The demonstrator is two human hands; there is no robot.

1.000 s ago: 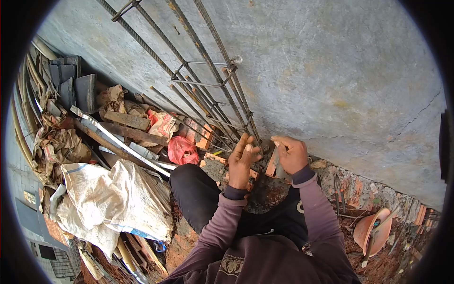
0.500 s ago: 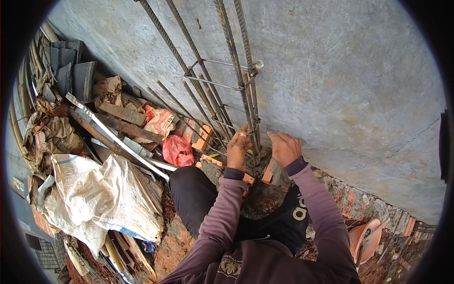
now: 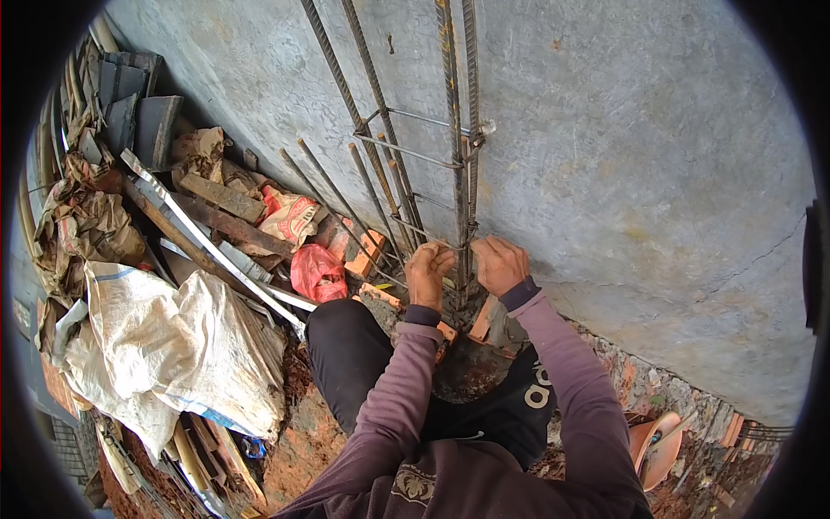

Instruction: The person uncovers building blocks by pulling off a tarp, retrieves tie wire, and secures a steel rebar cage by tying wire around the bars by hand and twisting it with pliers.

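Upright ribbed rebar rods (image 3: 453,112), tied with thin square stirrups (image 3: 411,150), stand against the grey wall. At their lower part, my left hand (image 3: 429,270) is on the left side, its fingers curled together near a low stirrup. Just right of the rods, my right hand (image 3: 500,265) has its fingers pinched close to the same bars. Whatever either hand grips is too small or hidden to make out. Below the hands are orange bricks (image 3: 481,322) with grey mortar around the rod bases.
At the left lie a white sack (image 3: 186,346), a red plastic bag (image 3: 318,273), wood scraps, crumpled paper and a long metal strip (image 3: 216,242). Short rods (image 3: 333,186) lean left of the column. An orange bowl (image 3: 661,450) sits at lower right.
The view has shifted, so the rods now look more upright. Both hands have come closer to the rods, and their fingers, looser earlier, are now closed in.
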